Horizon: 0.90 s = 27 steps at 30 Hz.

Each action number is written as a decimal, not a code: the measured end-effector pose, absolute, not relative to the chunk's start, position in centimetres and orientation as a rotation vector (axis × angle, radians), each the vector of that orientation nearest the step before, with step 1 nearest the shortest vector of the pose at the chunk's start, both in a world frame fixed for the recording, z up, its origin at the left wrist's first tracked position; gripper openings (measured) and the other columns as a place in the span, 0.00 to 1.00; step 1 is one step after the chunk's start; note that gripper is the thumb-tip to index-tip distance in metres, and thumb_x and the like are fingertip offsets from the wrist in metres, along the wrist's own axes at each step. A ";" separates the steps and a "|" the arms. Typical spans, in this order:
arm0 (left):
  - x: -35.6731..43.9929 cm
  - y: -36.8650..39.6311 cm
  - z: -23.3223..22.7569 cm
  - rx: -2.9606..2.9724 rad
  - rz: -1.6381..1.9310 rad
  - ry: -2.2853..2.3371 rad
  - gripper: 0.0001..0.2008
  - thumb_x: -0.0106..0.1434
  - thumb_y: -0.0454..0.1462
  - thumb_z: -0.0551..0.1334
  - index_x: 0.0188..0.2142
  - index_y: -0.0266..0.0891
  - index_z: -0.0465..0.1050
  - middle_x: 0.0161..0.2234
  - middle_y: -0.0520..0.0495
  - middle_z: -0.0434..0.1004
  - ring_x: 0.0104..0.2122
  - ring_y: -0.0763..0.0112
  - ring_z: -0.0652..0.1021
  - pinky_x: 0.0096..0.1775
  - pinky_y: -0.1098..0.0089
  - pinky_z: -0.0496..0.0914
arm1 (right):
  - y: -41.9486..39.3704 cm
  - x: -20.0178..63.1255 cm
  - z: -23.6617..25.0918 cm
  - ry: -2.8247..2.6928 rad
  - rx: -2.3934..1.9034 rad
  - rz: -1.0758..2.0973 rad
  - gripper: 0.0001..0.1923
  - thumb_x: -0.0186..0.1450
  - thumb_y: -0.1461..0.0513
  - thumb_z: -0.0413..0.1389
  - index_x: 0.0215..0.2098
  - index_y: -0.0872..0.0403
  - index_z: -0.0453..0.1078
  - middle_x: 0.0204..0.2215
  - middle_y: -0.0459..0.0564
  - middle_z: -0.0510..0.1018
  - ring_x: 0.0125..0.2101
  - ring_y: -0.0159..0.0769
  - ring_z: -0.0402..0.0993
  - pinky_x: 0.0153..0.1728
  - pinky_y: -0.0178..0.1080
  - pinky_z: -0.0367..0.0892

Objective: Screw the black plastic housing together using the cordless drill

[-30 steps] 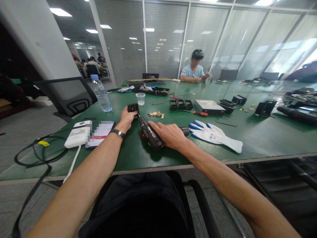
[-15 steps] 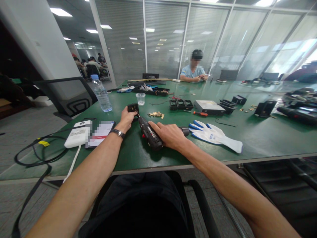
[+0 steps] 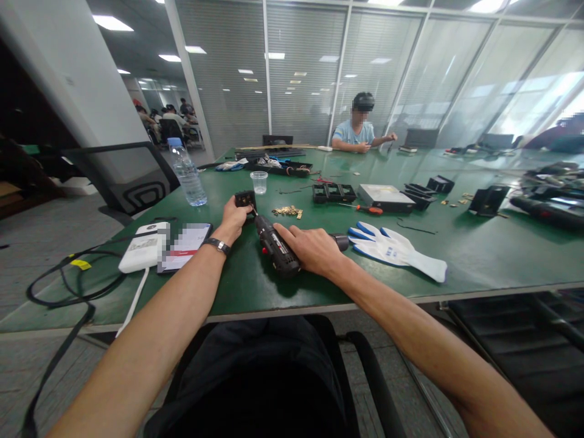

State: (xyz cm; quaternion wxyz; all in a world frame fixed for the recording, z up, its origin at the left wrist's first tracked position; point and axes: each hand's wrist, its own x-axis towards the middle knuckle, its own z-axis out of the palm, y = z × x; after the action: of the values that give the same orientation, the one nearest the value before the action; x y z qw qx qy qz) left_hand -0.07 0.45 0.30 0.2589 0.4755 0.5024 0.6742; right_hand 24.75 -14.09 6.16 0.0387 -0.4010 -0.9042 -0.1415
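My right hand (image 3: pixel 316 248) is wrapped round the grip of a black cordless screwdriver (image 3: pixel 279 250), which lies sideways over the table. Its bit points up and left, meeting a small black plastic part (image 3: pixel 245 198) that my left hand (image 3: pixel 233 220) grips. Whether the bit sits in a screw is too small to tell. Just right of that part lies a pile of small brass-coloured pieces (image 3: pixel 287 211). A white glove with blue edges (image 3: pixel 387 246) rests beyond the screwdriver's handle end.
Behind my hands stand a clear plastic cup (image 3: pixel 258 182) and a water bottle (image 3: pixel 188 173). Left are a phone (image 3: pixel 187 246) and a white power bank (image 3: pixel 142 248) with cables. A black tray (image 3: pixel 334 193), an orange-handled screwdriver (image 3: pixel 375 210) and a grey metal box (image 3: pixel 385 198) lie right. A person (image 3: pixel 356 132) sits opposite.
My hands, the cordless screwdriver and the black part stay practically where they were. The person opposite has moved one hand out to the side, away from the other.
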 end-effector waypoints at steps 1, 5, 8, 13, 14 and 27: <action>0.0 0.4 0.3 1.288 1.828 1.361 0.18 0.43 0.30 0.64 0.37 0.37 0.72 0.34 0.48 0.76 0.34 0.69 0.75 0.41 0.66 0.69 | -14.1 24.7 6.2 -2.775 -1.233 -0.434 0.38 0.65 0.60 0.50 0.67 0.47 0.33 0.49 0.57 0.71 0.37 0.46 0.75 0.36 0.42 0.67; 0.0 0.4 0.4 1.293 1.828 1.358 0.18 0.43 0.30 0.64 0.37 0.38 0.72 0.34 0.49 0.76 0.34 0.69 0.75 0.40 0.67 0.69 | -14.1 24.7 6.2 -2.788 -1.243 -0.445 0.39 0.65 0.59 0.51 0.67 0.47 0.33 0.49 0.57 0.71 0.38 0.46 0.75 0.36 0.42 0.67; 0.0 0.4 0.5 1.278 1.820 1.364 0.18 0.42 0.30 0.64 0.37 0.38 0.72 0.34 0.49 0.76 0.34 0.69 0.75 0.40 0.67 0.69 | -14.1 24.7 6.1 -2.778 -1.239 -0.457 0.38 0.65 0.59 0.50 0.67 0.48 0.34 0.48 0.57 0.72 0.37 0.46 0.76 0.35 0.43 0.67; -0.1 0.4 0.4 1.278 1.824 1.358 0.18 0.43 0.30 0.64 0.37 0.38 0.72 0.34 0.49 0.76 0.34 0.69 0.75 0.40 0.66 0.69 | -14.0 24.7 6.1 -2.769 -1.221 -0.460 0.38 0.65 0.60 0.50 0.67 0.48 0.34 0.48 0.56 0.72 0.36 0.46 0.76 0.33 0.42 0.67; -0.1 0.5 0.3 1.283 1.825 1.357 0.18 0.43 0.30 0.64 0.36 0.38 0.72 0.34 0.49 0.76 0.34 0.69 0.75 0.40 0.66 0.69 | -14.0 24.7 6.1 -2.771 -1.222 -0.459 0.38 0.65 0.60 0.50 0.67 0.48 0.34 0.48 0.56 0.72 0.37 0.46 0.76 0.33 0.42 0.67; -0.1 0.4 0.4 1.295 1.832 1.370 0.17 0.43 0.30 0.64 0.36 0.38 0.72 0.33 0.49 0.76 0.34 0.68 0.75 0.40 0.66 0.69 | -14.0 24.7 6.0 -2.778 -1.232 -0.449 0.39 0.65 0.59 0.51 0.67 0.47 0.33 0.49 0.57 0.71 0.38 0.46 0.75 0.35 0.42 0.67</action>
State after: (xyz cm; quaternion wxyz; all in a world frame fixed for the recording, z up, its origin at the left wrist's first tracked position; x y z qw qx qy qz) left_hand -0.06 0.45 0.41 0.2537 0.4766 0.5040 0.6741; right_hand 24.70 -14.01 6.02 0.0350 -0.4009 -0.9037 -0.1461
